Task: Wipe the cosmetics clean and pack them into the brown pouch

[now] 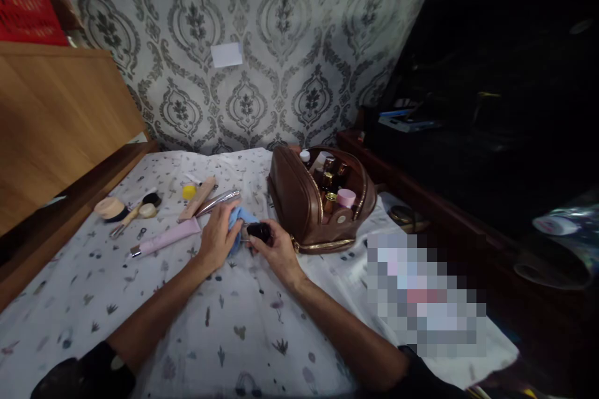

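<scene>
Near the middle of the patterned cloth, my left hand is closed on a light blue cloth. The blue cloth touches the clear end of a small bottle with a black cap. My right hand grips that bottle by its black part. Just beyond my right hand stands an open brown cosmetic bag with several bottles and a pink-lidded jar inside. Left of my left hand lie a pink tube, a silver tube and a beige box.
Farther left are a beige-lidded jar, a brush and a yellow cap. A wooden panel borders the left side. A patterned wall rises behind. Dark furniture and a blurred patch are on the right.
</scene>
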`<state>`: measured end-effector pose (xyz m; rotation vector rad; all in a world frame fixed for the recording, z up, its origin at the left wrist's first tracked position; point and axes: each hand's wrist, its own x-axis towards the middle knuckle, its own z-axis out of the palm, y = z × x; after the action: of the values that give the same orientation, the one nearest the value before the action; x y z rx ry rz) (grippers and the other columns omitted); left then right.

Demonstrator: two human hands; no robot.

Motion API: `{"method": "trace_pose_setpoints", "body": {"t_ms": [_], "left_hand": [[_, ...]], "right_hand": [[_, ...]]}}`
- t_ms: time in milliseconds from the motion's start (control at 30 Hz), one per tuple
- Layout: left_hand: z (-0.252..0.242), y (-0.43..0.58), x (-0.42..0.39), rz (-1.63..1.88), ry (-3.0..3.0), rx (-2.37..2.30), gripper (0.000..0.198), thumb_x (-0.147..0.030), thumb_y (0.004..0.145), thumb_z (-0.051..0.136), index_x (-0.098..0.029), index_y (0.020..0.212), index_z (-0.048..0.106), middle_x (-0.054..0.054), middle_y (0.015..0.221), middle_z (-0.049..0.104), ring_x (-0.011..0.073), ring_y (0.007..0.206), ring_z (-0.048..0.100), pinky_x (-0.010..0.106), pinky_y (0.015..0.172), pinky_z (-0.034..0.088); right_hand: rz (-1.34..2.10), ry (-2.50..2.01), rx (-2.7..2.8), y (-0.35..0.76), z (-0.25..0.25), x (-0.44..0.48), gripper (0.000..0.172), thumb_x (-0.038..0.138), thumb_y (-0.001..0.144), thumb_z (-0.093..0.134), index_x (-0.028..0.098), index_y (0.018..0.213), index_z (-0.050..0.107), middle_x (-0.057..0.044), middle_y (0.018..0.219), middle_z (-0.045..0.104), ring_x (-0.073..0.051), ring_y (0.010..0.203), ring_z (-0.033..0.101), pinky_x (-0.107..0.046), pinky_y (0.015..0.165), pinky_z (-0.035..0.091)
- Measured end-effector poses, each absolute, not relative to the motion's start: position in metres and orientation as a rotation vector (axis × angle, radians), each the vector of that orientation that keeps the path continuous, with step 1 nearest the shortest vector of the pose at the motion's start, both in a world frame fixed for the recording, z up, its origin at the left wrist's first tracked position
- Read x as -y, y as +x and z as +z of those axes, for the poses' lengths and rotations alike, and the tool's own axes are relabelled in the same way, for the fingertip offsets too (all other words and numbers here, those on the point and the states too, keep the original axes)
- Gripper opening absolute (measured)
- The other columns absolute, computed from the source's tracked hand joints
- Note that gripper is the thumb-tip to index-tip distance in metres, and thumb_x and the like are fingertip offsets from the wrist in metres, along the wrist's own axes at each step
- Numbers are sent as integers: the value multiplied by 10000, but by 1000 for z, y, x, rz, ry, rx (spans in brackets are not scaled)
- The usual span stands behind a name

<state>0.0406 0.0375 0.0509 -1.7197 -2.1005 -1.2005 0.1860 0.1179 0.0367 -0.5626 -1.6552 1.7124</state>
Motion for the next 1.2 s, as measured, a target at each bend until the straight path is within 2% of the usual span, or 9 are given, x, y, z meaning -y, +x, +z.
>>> {"method": "trace_pose_setpoints", "body": {"t_ms": [133,300,400,533,700,900,1000,1100,1200], "left_hand": [[55,57,-33,-922,-1870,1973,328,-358,1001,414,-226,1256,573,96,1147,595,253,1100,556,412,956,490],[55,57,-32,-749,-1942,1884,344,-384,1022,371,-186,1099,640,102,1074,616,245,1030,547,379,849,518],[55,50,-33,-714,-1935,1919,358,-393,1028,353,-193,988,647,89,1006,624,230,986,550,363,829,508],[54,40,-35,-692,-1916,2116,363,-414,1028,352,-196,978,638,87,1008,630,239,1015,551,368,851,488],[49,27,-38,-700,-1857,2278,415,-426,1038,301,-192,932,628,75,940,638,231,960,586,352,842,475],[48,24,-38,-760,-1865,2381,482,-432,1041,256,-195,816,610,58,856,667,218,884,616,319,813,447],[48,26,-38,-813,-1878,2418,541,-427,1045,209,-198,735,588,35,759,664,187,767,616,288,737,430],[48,27,-39,-861,-1882,2448,580,-432,1042,180,-199,676,565,18,668,638,166,660,592,273,662,408],[46,27,-39,-900,-1890,2446,565,-431,1033,208,-198,664,567,26,679,651,174,672,601,278,675,412]], "right_hand": [[1502,-555,1793,187,36,-118,245,330,708,663,192,897,592,14,767,635,-156,684,580,-272,654,483],[1494,-509,1783,186,35,-118,221,327,700,660,185,854,591,-12,805,667,-176,730,595,-292,716,493],[1510,-531,1777,185,32,-120,250,358,696,691,188,850,592,-4,751,648,-171,686,573,-288,670,489],[1564,-590,1745,183,30,-122,272,371,662,729,197,806,578,11,690,606,-162,621,560,-277,589,474],[1675,-610,1652,184,36,-122,384,464,649,777,193,857,601,-8,685,651,-189,607,633,-301,595,512],[1721,-618,1560,188,47,-120,482,568,603,827,188,794,599,3,648,629,-169,579,613,-291,583,517],[1805,-580,1529,189,50,-121,494,530,582,858,187,834,607,12,660,622,-149,577,585,-277,579,504],[1881,-560,1558,191,50,-122,566,482,567,879,178,978,635,12,682,632,-133,567,554,-264,558,476],[1938,-540,1639,193,48,-122,620,454,566,886,166,1063,653,8,723,634,-111,553,519,-252,538,449]]}}
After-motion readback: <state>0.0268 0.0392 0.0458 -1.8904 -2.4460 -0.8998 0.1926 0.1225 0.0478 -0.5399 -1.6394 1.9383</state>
